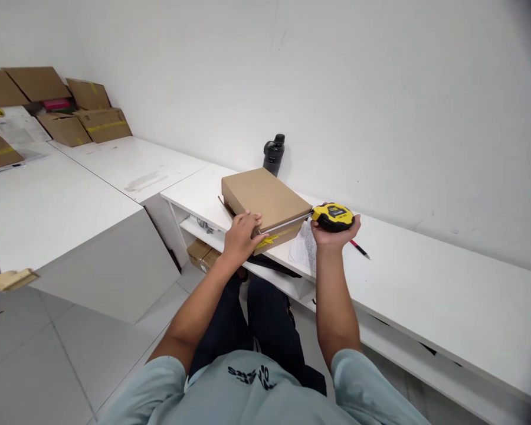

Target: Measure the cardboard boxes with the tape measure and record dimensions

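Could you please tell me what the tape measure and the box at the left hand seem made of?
The tape measure looks like smooth plastic, perhaps part rubber, given its moulded yellow and black case. The box looks like matte cardboard, given its dull brown panels.

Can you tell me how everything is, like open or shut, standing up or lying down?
Brown cardboard box: top side closed, what looks like a flap sticking out at left.
Tape measure: held in the right hand, blade pulled out along the box, left hand near its far end.
Black bottle: upright, lid on.
Pen: lying down.
Paper: lying flat, partly hidden.
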Action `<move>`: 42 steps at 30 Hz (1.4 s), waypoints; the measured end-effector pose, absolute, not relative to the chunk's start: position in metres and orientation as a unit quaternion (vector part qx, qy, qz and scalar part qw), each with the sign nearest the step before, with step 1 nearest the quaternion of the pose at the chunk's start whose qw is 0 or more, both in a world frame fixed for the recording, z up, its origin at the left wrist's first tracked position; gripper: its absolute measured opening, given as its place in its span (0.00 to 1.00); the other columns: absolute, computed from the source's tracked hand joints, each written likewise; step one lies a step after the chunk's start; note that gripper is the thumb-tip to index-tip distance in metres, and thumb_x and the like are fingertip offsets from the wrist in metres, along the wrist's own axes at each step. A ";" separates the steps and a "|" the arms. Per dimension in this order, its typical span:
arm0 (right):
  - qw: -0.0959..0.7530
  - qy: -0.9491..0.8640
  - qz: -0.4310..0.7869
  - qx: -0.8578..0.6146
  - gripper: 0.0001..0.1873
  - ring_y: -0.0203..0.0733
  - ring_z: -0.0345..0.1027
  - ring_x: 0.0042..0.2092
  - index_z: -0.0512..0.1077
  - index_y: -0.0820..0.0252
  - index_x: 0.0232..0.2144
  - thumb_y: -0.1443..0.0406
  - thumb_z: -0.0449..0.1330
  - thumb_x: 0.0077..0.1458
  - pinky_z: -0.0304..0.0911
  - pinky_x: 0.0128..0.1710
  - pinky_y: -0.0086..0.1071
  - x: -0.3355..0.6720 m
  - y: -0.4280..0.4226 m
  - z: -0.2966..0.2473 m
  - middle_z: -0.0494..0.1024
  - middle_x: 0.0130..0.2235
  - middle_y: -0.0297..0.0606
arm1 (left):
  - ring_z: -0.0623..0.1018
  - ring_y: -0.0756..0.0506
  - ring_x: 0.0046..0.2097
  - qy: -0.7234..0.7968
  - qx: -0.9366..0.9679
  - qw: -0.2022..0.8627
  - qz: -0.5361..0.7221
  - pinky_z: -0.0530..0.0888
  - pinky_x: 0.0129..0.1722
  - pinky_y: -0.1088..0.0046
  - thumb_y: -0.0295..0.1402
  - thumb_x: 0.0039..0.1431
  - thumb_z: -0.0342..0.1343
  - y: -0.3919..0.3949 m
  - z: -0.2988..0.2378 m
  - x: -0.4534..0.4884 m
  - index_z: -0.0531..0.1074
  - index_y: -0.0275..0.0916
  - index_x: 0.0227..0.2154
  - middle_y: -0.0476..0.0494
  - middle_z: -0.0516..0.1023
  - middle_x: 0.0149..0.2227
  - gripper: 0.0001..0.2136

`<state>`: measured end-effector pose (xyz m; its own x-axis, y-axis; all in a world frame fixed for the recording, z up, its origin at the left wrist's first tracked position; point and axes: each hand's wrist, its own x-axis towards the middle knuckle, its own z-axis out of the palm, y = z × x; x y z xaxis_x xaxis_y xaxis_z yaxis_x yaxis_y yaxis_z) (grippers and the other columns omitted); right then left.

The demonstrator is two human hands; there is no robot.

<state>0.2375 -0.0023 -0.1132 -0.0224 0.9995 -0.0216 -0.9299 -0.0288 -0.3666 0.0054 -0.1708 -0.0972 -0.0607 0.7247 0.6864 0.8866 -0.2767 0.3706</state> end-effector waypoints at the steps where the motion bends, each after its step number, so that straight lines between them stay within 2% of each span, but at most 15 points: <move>1: 0.677 -0.110 0.712 -0.150 0.34 0.46 0.76 0.35 0.74 0.58 0.43 0.38 0.45 0.61 0.59 0.16 0.29 0.237 0.001 -0.119 0.80 0.41 0.44 | 0.78 0.35 0.64 -0.593 -0.679 0.100 -0.422 0.79 0.61 0.52 0.33 0.58 0.73 -0.169 -0.097 0.006 0.77 0.42 0.46 0.38 0.84 0.55 0.15; 6: 0.635 -0.101 0.754 -0.132 0.36 0.46 0.77 0.38 0.73 0.60 0.46 0.38 0.43 0.63 0.62 0.18 0.30 0.234 0.016 -0.137 0.81 0.44 0.47 | 0.78 0.34 0.63 -0.587 -0.678 0.111 -0.428 0.79 0.60 0.51 0.36 0.57 0.74 -0.163 -0.100 0.009 0.78 0.41 0.46 0.37 0.84 0.54 0.17; 10: 0.600 -0.140 0.782 -0.093 0.33 0.48 0.79 0.44 0.74 0.58 0.46 0.39 0.48 0.62 0.63 0.19 0.29 0.232 0.031 -0.139 0.82 0.48 0.47 | 0.78 0.34 0.62 -0.581 -0.672 0.126 -0.441 0.79 0.60 0.51 0.38 0.57 0.74 -0.161 -0.105 0.011 0.78 0.41 0.43 0.38 0.85 0.52 0.15; 13: 0.580 -0.155 0.796 -0.077 0.31 0.47 0.78 0.42 0.75 0.57 0.45 0.39 0.51 0.61 0.63 0.19 0.28 0.228 0.041 -0.140 0.82 0.49 0.47 | 0.78 0.35 0.61 -0.572 -0.668 0.148 -0.452 0.79 0.60 0.51 0.37 0.59 0.73 -0.161 -0.108 0.014 0.78 0.42 0.42 0.37 0.85 0.52 0.12; 19: 0.539 -0.141 0.826 -0.082 0.36 0.49 0.79 0.41 0.73 0.59 0.51 0.39 0.45 0.63 0.65 0.18 0.31 0.221 0.061 -0.140 0.83 0.48 0.50 | 0.81 0.34 0.58 -0.565 -0.635 0.212 -0.481 0.80 0.57 0.49 0.36 0.64 0.68 -0.161 -0.109 0.025 0.78 0.41 0.39 0.37 0.86 0.50 0.07; 24: 0.508 -0.180 0.840 -0.066 0.34 0.50 0.80 0.41 0.71 0.57 0.52 0.39 0.51 0.60 0.69 0.19 0.33 0.223 0.081 -0.130 0.83 0.50 0.50 | 0.82 0.35 0.58 -0.570 -0.617 0.225 -0.493 0.79 0.58 0.48 0.35 0.66 0.64 -0.156 -0.109 0.031 0.78 0.41 0.39 0.37 0.87 0.49 0.04; 27: 0.495 -0.202 0.843 -0.061 0.33 0.52 0.80 0.43 0.72 0.58 0.52 0.40 0.52 0.61 0.71 0.20 0.35 0.222 0.089 -0.125 0.83 0.50 0.51 | 0.82 0.35 0.58 -0.575 -0.609 0.222 -0.500 0.78 0.59 0.48 0.35 0.66 0.64 -0.153 -0.110 0.034 0.78 0.42 0.40 0.36 0.86 0.50 0.04; 32: 0.514 -0.194 0.832 -0.072 0.30 0.49 0.80 0.40 0.72 0.59 0.52 0.44 0.52 0.62 0.76 0.27 0.39 0.217 0.093 -0.130 0.84 0.46 0.48 | 0.82 0.35 0.59 -0.579 -0.602 0.233 -0.498 0.78 0.59 0.49 0.36 0.67 0.64 -0.153 -0.109 0.035 0.79 0.42 0.41 0.36 0.86 0.50 0.05; 37: 0.524 -0.171 0.828 -0.104 0.30 0.50 0.79 0.38 0.73 0.60 0.49 0.43 0.50 0.62 0.74 0.25 0.38 0.212 0.090 -0.128 0.83 0.42 0.48 | 0.82 0.35 0.59 -0.583 -0.605 0.238 -0.487 0.78 0.60 0.49 0.38 0.67 0.63 -0.155 -0.106 0.034 0.78 0.41 0.40 0.36 0.86 0.50 0.06; 42: 0.611 -0.129 0.767 -0.150 0.23 0.46 0.77 0.40 0.74 0.54 0.42 0.45 0.52 0.61 0.78 0.34 0.40 0.218 0.063 -0.092 0.82 0.37 0.40 | 0.82 0.36 0.60 -0.560 -0.604 0.259 -0.504 0.79 0.60 0.51 0.38 0.67 0.64 -0.151 -0.114 0.028 0.79 0.40 0.44 0.35 0.87 0.50 0.08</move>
